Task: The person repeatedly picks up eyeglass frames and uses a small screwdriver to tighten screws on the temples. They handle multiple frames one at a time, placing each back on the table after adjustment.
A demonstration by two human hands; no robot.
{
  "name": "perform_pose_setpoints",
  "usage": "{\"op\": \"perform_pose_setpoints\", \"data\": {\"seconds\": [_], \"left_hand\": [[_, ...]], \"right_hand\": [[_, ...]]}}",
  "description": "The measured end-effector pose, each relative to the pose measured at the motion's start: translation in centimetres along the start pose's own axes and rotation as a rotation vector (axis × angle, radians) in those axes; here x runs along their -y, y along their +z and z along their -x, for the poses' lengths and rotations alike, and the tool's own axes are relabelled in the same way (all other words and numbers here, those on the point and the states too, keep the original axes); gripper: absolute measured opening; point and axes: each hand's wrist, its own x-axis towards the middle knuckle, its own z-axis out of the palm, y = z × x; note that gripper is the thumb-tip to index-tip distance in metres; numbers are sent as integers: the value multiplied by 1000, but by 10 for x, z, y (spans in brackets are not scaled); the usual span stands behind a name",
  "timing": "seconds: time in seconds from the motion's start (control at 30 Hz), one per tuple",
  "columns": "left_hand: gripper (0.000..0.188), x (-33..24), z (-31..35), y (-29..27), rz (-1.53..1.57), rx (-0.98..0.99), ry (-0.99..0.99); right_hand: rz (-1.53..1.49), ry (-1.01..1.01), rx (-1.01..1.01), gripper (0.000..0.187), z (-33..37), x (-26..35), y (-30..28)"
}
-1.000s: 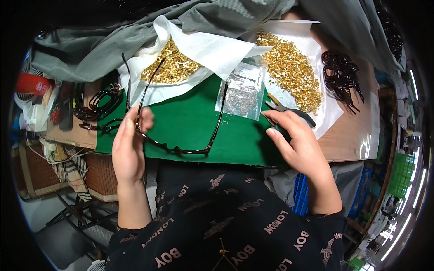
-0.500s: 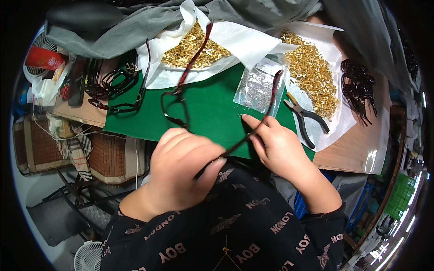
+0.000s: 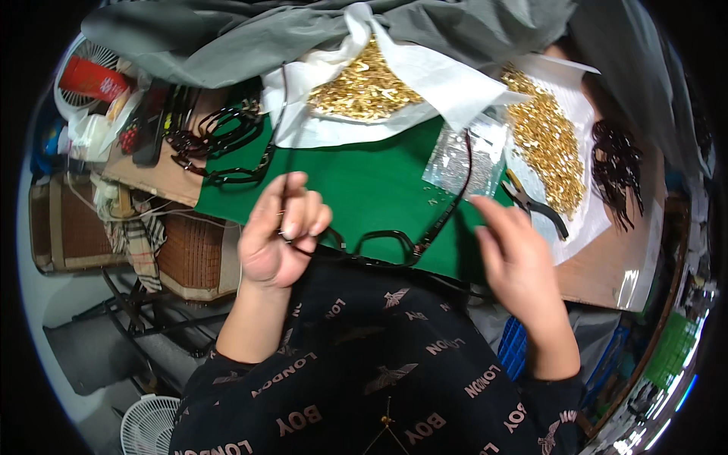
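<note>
Over the near edge of the green mat [image 3: 364, 171]: 1 dark glasses frame [image 3: 419, 249]. Left hand [image 3: 280, 239]: fingers curled, gripping it at its left end. Right hand [image 3: 522, 262]: slightly blurred, released, thumb and index parted, index tip just beside the frame.

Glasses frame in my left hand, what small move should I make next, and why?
I'd probably bring the right hand over to steady the right temple. The left hand alone grips the glasses frame, near its left hinge, leaving the other side unsupported; no tool shows in the right hand, and its fingertips are already close to that temple.
</note>
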Motion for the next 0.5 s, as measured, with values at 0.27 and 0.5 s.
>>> {"op": "perform_pose_setpoints", "data": {"seconds": [0.27,0.5], "left_hand": [[37,51,-5,7,411,78,-226],[37,50,-1,1,467,49,-271]], "right_hand": [[-634,-215,310,32,-33,37,1],[-616,-253,339,28,-48,43,23]]}}
